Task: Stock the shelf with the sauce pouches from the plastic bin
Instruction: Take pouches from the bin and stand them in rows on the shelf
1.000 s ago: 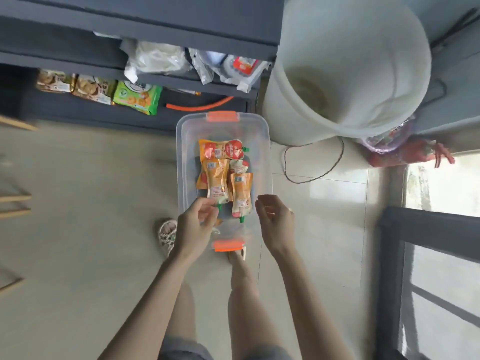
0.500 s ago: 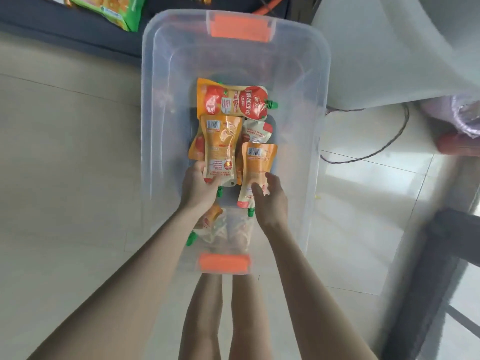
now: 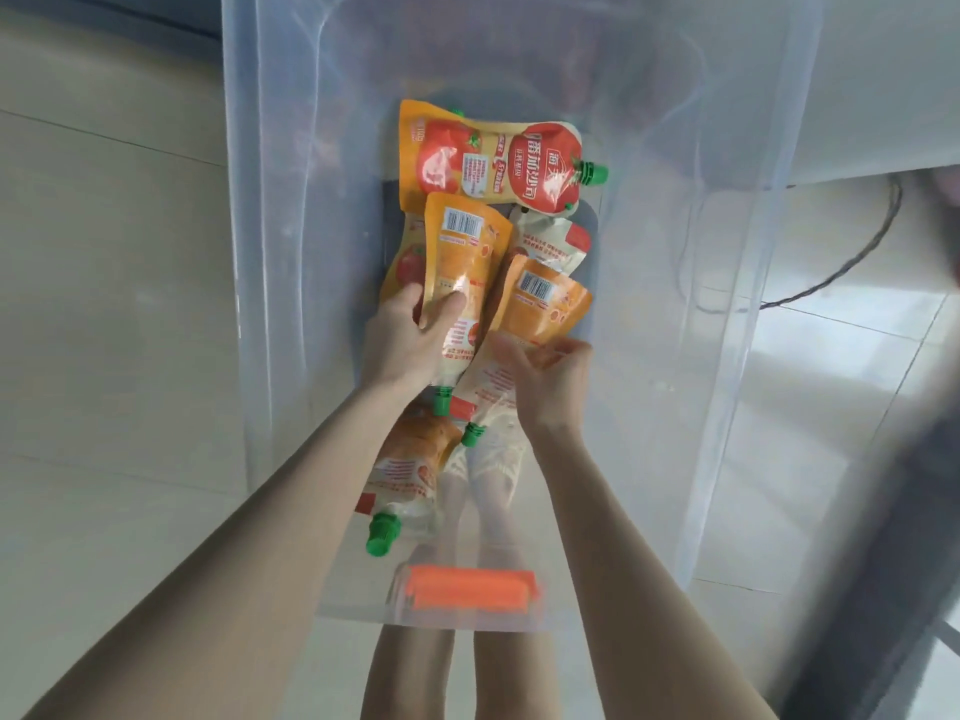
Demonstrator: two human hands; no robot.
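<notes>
While sauce pouches [image 3: 493, 158] are lying unstocked in the bin [image 3: 270, 252], the left hand [image 3: 410, 340] and right hand [image 3: 545, 376] are each gripping one.

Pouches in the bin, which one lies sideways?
The far pouch, red label up, green cap pointing right. The others lie roughly lengthwise.

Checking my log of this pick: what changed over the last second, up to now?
Both hands moved from the near edge of the bin down into it. The left hand now grips one orange pouch, and the right hand pinches the pouch beside it. The red-labelled pouch lying crosswise and the bin stayed put.
</notes>
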